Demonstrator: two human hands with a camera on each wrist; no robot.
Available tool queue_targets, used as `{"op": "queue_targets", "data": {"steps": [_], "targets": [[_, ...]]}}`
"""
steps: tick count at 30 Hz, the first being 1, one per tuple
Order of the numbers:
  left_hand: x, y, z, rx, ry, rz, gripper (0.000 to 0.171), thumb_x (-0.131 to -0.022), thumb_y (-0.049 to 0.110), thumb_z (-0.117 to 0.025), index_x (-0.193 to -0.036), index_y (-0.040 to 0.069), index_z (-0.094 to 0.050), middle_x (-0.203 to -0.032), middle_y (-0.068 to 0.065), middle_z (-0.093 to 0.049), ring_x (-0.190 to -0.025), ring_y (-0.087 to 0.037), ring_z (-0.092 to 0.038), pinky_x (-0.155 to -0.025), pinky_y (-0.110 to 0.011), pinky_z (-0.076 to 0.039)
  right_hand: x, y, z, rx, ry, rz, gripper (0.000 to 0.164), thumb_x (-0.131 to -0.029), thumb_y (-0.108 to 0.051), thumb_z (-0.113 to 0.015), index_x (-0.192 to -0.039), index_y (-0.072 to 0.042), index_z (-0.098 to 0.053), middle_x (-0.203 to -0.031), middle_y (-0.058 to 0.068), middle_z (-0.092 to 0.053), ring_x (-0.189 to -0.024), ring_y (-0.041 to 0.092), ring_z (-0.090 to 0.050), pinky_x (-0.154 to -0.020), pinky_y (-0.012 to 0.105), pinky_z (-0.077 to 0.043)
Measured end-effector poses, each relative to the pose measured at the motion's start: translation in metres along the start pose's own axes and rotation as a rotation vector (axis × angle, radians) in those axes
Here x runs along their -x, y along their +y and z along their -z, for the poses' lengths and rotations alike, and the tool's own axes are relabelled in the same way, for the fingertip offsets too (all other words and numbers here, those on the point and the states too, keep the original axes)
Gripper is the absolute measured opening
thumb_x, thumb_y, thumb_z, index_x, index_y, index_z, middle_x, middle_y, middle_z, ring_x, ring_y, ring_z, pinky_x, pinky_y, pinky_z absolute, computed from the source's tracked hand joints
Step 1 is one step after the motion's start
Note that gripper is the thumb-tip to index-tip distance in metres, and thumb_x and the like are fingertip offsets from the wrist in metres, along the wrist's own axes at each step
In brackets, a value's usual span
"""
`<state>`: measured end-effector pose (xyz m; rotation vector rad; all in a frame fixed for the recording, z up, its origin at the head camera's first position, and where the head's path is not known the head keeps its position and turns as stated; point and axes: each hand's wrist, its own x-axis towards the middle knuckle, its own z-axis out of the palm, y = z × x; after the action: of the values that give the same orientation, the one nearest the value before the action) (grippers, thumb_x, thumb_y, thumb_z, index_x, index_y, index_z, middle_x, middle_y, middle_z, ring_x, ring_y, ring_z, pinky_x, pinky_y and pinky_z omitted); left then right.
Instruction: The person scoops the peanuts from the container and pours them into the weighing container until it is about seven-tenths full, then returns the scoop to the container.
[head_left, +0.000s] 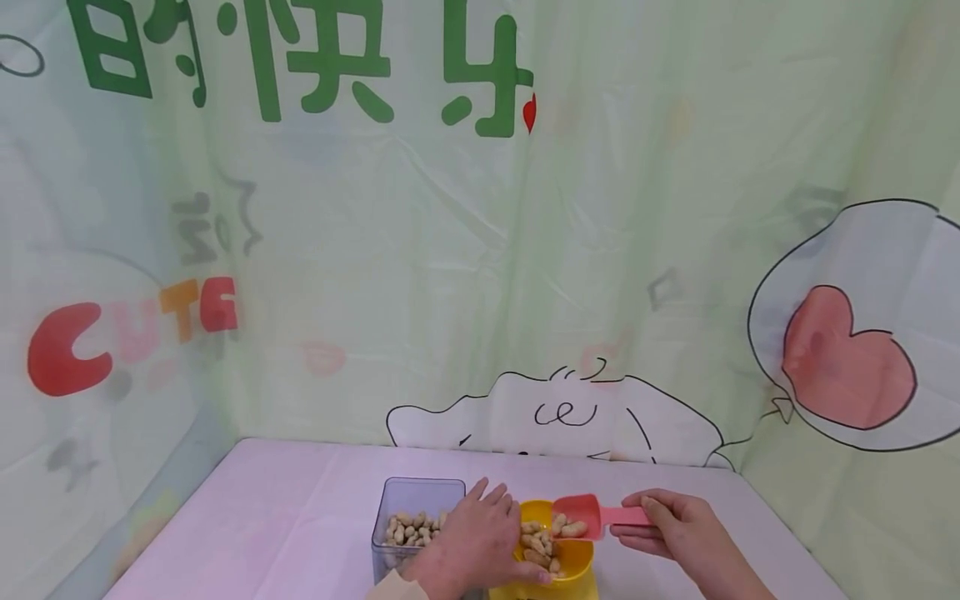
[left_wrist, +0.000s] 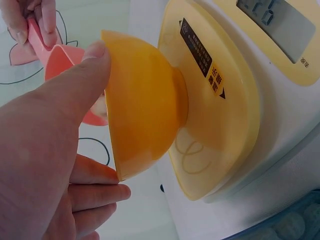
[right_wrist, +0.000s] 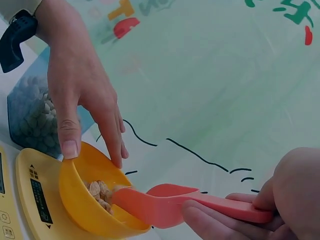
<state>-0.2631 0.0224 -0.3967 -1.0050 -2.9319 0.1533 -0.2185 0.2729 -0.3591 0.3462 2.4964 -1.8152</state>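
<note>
A yellow bowl (left_wrist: 142, 107) with peanuts (right_wrist: 100, 194) in it stands on a yellow kitchen scale (left_wrist: 220, 100). My left hand (head_left: 480, 542) holds the bowl at its rim, thumb on one side and fingers extended along the other. The handle of a pink scoop (head_left: 577, 517) is gripped in my right hand (head_left: 686, 533). In the head view, several peanuts lie in the scoop, whose front edge reaches over the bowl. Left of the bowl, a clear plastic container (head_left: 420, 496) holds more peanuts, partly hidden behind my left hand.
The scale's display (left_wrist: 280, 25) faces up on its front part. A pale pink cloth covers the table (head_left: 300, 517). Printed curtains (head_left: 450, 292) rise behind it and at both sides. A dark band (right_wrist: 17, 42) circles my left wrist.
</note>
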Motion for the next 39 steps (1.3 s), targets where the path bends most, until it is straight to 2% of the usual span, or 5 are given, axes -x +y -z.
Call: {"op": "queue_targets", "data": {"steps": [13,21,28,34,39], "targets": [[0.004,0.001,0.001,-0.035,0.035,0.001,0.095,-0.08,0.087,-0.04,-0.141,0.016,-0.054,-0.147,0.002,-0.054,-0.142,-0.017,-0.044,-0.122,-0.042,-0.029,0.003,-0.006,-0.001,0.104,0.019,0.066,0.031,-0.106,-0.004,-0.037,-0.124,0.017,-0.053,-0.099,0.015,-0.073,-0.087,0.026,-0.074,-0.077,0.039,-0.062],[0.002,0.0,0.0,-0.033,0.034,0.003,0.095,-0.079,0.087,-0.04,-0.141,0.016,-0.054,-0.147,0.003,-0.054,-0.142,-0.017,-0.043,-0.123,-0.042,-0.028,0.002,-0.008,0.0,0.087,0.011,0.052,0.031,-0.107,-0.004,-0.036,-0.124,0.017,-0.052,-0.098,0.014,-0.073,-0.087,0.026,-0.074,-0.078,0.039,-0.062],[0.003,-0.002,0.002,0.067,0.042,0.004,0.097,-0.081,0.086,-0.042,-0.146,0.015,-0.048,-0.151,0.003,-0.049,-0.147,-0.018,-0.037,-0.124,-0.043,-0.025,0.002,-0.01,-0.005,0.077,0.01,0.052,0.032,-0.107,-0.005,-0.035,-0.125,0.017,-0.052,-0.097,0.014,-0.074,-0.087,0.026,-0.074,-0.078,0.039,-0.062],[0.013,-0.008,0.011,0.164,0.087,0.014,0.096,-0.082,0.083,-0.045,-0.147,0.012,-0.046,-0.153,0.001,-0.047,-0.149,-0.02,-0.033,-0.124,-0.042,-0.025,0.002,-0.012,-0.008,0.055,0.006,0.072,0.033,-0.108,-0.006,-0.035,-0.127,0.016,-0.051,-0.101,0.017,-0.074,-0.089,0.026,-0.074,-0.078,0.037,-0.062],[0.022,-0.019,0.02,0.201,0.1,0.039,0.099,-0.082,0.084,-0.044,-0.15,0.011,-0.043,-0.156,-0.001,-0.044,-0.15,-0.021,-0.03,-0.124,-0.043,-0.025,0.002,-0.015,-0.011,0.01,-0.001,0.094,0.034,-0.108,-0.008,-0.035,-0.127,0.015,-0.052,-0.104,0.019,-0.073,-0.091,0.028,-0.075,-0.078,0.037,-0.062]]}}
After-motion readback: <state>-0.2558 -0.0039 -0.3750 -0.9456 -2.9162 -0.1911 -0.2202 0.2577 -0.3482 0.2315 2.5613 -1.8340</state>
